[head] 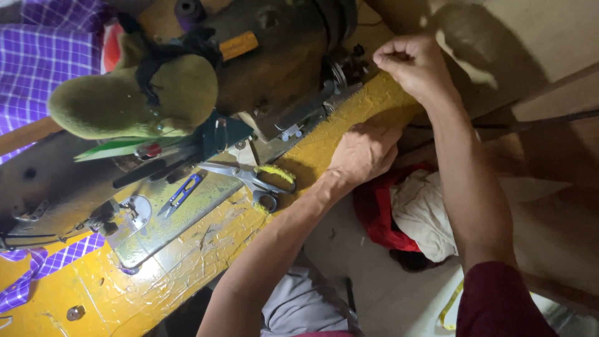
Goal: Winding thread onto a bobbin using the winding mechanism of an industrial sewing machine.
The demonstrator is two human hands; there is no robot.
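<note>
Scissors [253,181], steel with yellow-wrapped handles, lie along the scuffed yellow bench [187,249], blades pointing left. Left hand [365,153] rests beside them, fingers curled; right hand [415,62] clenched.

Left hand [365,153] rests on the yellow table [187,249]; right hand [415,62], fisted, at two o'clock; scissors [253,178] centre.

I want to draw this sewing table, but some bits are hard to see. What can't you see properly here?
All in the head view:
- The left hand curls over the edge of the yellow table, so its fingers are hidden.
- The right hand is a closed fist; anything inside is hidden.
- The sewing machine is cut off by the top edge, and the green stuffed cushion covers part of it.
- The purple checked cloth runs off the left edge.
</note>
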